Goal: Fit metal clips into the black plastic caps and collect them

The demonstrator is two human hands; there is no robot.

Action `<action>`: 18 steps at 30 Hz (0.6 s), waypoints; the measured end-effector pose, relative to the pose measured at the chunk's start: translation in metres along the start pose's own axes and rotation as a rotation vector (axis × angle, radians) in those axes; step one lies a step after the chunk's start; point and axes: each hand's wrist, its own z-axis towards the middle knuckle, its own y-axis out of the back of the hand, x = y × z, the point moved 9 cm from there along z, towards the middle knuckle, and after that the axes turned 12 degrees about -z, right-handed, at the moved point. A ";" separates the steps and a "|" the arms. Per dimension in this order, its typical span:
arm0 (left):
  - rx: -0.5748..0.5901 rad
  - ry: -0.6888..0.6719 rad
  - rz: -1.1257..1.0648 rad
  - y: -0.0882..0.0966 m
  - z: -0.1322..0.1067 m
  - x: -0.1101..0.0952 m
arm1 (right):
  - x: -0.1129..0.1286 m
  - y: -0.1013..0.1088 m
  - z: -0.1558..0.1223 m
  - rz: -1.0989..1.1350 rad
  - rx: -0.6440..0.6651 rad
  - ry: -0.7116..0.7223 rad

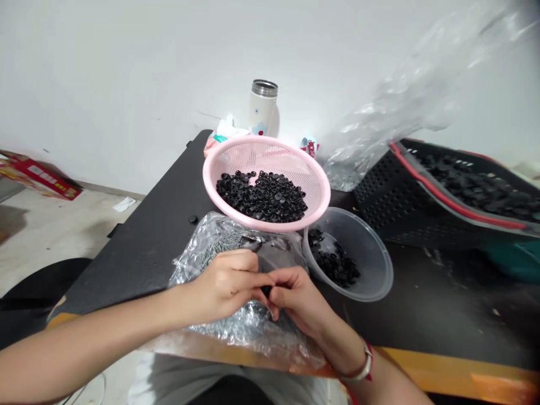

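Note:
My left hand (232, 284) and my right hand (298, 298) meet at the fingertips above a clear plastic bag (189, 256). Both are closed, pinching a small black plastic piece (266, 290) that the fingers mostly hide. Inside the bag, silvery screws (221, 242) show behind my left hand. Just beyond the bag stands a pink mesh basket (323, 194) with many small round black caps (270, 197) in it. To the right of my hands, a clear plastic bowl (377, 264) contains more black pieces (337, 264).
A black crate (379, 194) with a red rim, full of dark parts, stands at the right beside loose plastic film (379, 118). An open thermos (264, 109) is near the wall. One loose black cap (193, 219) lies on the black table (147, 247).

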 end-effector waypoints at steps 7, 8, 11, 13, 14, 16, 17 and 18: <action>-0.018 -0.030 0.088 -0.004 -0.007 0.001 | 0.001 0.007 0.000 -0.081 -0.103 0.014; -0.015 -0.009 0.086 -0.005 -0.008 0.004 | 0.001 0.008 0.000 -0.085 -0.109 0.012; -0.005 0.123 -0.004 -0.005 -0.005 0.020 | 0.004 0.009 -0.001 -0.091 -0.086 -0.010; -0.002 0.177 -0.084 -0.003 -0.002 0.026 | 0.007 0.010 -0.002 -0.119 -0.063 -0.023; 0.002 0.188 -0.110 -0.003 0.000 0.028 | 0.009 0.012 -0.002 -0.155 -0.061 -0.019; -0.021 0.205 -0.117 0.001 0.002 0.029 | 0.019 0.018 -0.004 -0.275 -0.106 0.035; -0.049 0.215 -0.104 0.004 0.003 0.029 | 0.026 0.022 -0.006 -0.352 -0.154 0.084; -0.085 0.225 -0.079 0.007 0.003 0.028 | 0.035 0.027 -0.008 -0.443 -0.216 0.149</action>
